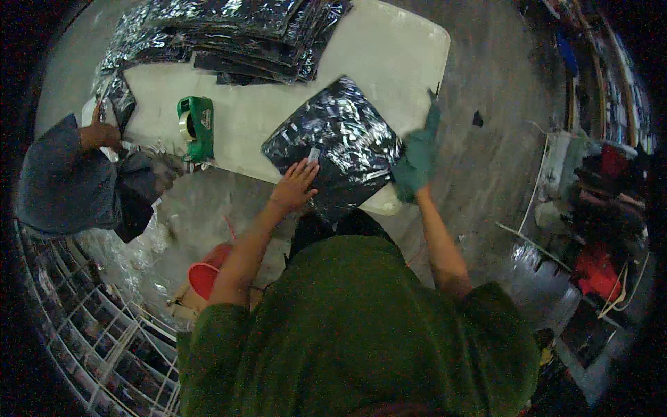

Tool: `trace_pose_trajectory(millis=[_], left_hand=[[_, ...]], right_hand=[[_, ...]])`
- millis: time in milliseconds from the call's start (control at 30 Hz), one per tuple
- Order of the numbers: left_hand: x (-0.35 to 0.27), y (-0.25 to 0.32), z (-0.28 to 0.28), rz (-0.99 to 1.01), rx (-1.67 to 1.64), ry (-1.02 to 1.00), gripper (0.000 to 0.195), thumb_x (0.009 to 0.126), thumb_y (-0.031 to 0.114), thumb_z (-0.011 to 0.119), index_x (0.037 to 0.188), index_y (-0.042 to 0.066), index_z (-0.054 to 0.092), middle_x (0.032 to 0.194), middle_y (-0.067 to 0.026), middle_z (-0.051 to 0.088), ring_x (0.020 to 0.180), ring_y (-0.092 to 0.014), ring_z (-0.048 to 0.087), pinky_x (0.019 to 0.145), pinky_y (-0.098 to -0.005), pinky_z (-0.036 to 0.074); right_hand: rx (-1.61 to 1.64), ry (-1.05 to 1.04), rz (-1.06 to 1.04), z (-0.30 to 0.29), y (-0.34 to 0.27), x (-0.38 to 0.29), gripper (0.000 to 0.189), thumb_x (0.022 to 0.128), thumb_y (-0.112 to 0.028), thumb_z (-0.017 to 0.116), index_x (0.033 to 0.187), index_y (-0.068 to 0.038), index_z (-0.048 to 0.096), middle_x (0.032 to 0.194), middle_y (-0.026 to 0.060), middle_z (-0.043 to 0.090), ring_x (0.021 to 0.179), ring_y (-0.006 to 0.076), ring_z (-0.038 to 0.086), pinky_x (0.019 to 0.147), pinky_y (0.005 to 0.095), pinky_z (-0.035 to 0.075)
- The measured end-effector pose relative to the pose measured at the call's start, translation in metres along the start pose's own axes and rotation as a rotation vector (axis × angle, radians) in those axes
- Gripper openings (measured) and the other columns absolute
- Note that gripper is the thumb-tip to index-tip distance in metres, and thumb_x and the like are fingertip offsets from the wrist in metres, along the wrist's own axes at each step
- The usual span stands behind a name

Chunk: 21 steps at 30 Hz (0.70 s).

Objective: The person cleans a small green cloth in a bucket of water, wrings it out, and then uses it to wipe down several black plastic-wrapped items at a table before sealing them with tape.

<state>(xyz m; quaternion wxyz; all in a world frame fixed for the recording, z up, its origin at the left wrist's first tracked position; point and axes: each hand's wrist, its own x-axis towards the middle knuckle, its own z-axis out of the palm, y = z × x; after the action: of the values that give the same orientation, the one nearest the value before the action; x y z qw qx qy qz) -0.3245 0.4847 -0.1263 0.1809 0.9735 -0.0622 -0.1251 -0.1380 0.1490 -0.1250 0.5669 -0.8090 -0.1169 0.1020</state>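
Note:
A shiny black plastic packet (348, 135) lies at an angle on the near part of the pale tabletop, its lower corner reaching over the edge towards my body. My left hand (295, 186) is bare and rests flat on its lower left part, fingers spread a little. Just beyond those fingertips is a small white label (313, 155). My right hand (416, 159), in a green glove, is at the packet's right corner. A thin dark tip points up from the glove; whether it is a tool or the glove's fingertip, I cannot tell.
Black plastic packets (245, 39) are stacked at the table's (385, 47) far side. A green tape dispenser (199, 127) stands left of centre. A co-worker's hand (101, 135) is at the left end. A red bucket (204, 279) is below my left forearm; wire racking (114, 344) is lower left.

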Motion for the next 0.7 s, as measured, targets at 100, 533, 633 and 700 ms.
trace_pose_trajectory(millis=[100,533,633,700], left_hand=[[0.03,-0.007,-0.028,0.155,-0.021,-0.09,0.068,0.089,0.03,0.055,0.146,0.008,0.028,0.153,-0.0086,0.025,0.143,-0.029,0.018,0.116,-0.0458,0.014],[0.015,0.065,0.066,-0.473,0.089,0.048,0.068,0.092,0.037,0.045,0.146,0.0,0.024,0.153,-0.0189,0.022,0.141,-0.033,0.021,0.115,-0.0492,0.013],[0.003,0.071,0.076,-0.458,-0.189,-0.175,0.07,0.094,0.043,0.042,0.146,-0.001,0.024,0.153,-0.0191,0.022,0.141,-0.034,0.021,0.115,-0.0497,0.011],[0.014,0.082,0.043,-0.53,-0.122,-0.214,0.07,0.095,0.046,0.04,0.145,-0.001,0.025,0.153,-0.0188,0.022,0.141,-0.034,0.021,0.115,-0.0494,0.011]], right_hand=[[0.054,-0.019,0.123,-0.021,-0.071,-0.017,0.04,0.088,-0.025,0.055,0.122,-0.003,0.056,0.127,0.0184,0.053,0.116,0.0353,0.05,0.098,0.0424,0.039],[-1.173,-0.636,-0.614,0.181,-0.061,-0.027,0.066,0.091,-0.036,0.044,0.15,-0.02,0.02,0.157,0.0154,0.007,0.142,0.0403,0.013,0.109,0.0639,0.014],[-1.288,-0.541,-0.769,0.234,-0.053,0.015,0.066,0.09,-0.036,0.044,0.15,-0.021,0.02,0.157,0.013,0.009,0.141,0.0383,0.017,0.11,0.0611,0.015],[-1.098,-0.547,-0.81,0.247,-0.047,0.055,0.064,0.089,-0.033,0.045,0.149,-0.02,0.024,0.157,0.0111,0.013,0.14,0.0381,0.02,0.11,0.0595,0.018]])
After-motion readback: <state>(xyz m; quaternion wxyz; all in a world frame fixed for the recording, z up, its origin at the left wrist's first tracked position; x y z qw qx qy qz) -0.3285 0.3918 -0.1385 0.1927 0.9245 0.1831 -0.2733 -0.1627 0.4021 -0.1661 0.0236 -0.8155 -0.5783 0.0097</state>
